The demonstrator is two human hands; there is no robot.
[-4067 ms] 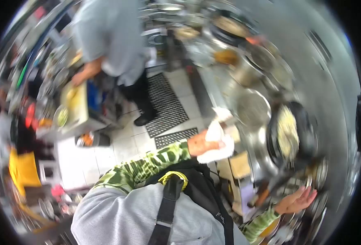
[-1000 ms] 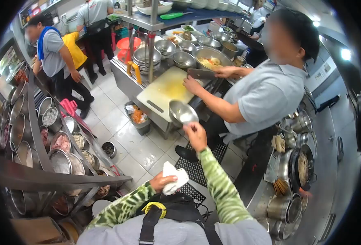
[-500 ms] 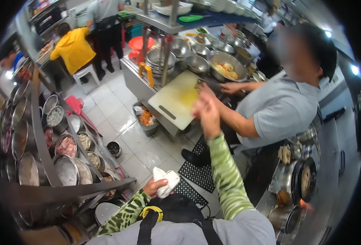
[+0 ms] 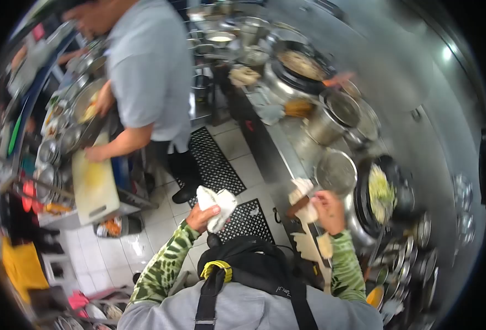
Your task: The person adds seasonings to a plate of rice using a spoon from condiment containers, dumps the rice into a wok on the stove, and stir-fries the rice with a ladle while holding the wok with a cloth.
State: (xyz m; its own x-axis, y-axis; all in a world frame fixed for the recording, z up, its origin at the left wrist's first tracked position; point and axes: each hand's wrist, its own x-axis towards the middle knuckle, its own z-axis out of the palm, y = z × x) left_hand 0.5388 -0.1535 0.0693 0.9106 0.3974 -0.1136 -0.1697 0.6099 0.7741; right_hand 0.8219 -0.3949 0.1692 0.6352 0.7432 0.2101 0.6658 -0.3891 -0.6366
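My left hand (image 4: 201,218) is closed around a folded white cloth (image 4: 219,208), held out over the floor in front of my chest. My right hand (image 4: 329,211) is at the edge of the stove counter, beside a brown handle (image 4: 298,205) that lies over a pale cloth (image 4: 304,193). Its fingers are bent; whether they grip anything is too blurred to tell. Just beyond this hand stands a round metal pot (image 4: 335,172). To its right a black wok (image 4: 398,190) holds pale green shredded vegetables (image 4: 381,193).
At the upper left a co-worker (image 4: 149,71) stands at a cutting board (image 4: 95,184) with a large knife. Another wok (image 4: 301,65) and pots (image 4: 324,124) line the stove at the back. Black mats (image 4: 215,159) and a waste bin (image 4: 116,226) are on the floor.
The view has swung right to the stove. My right hand has moved from near the cutting board to the stove counter. My left hand still holds the white cloth.
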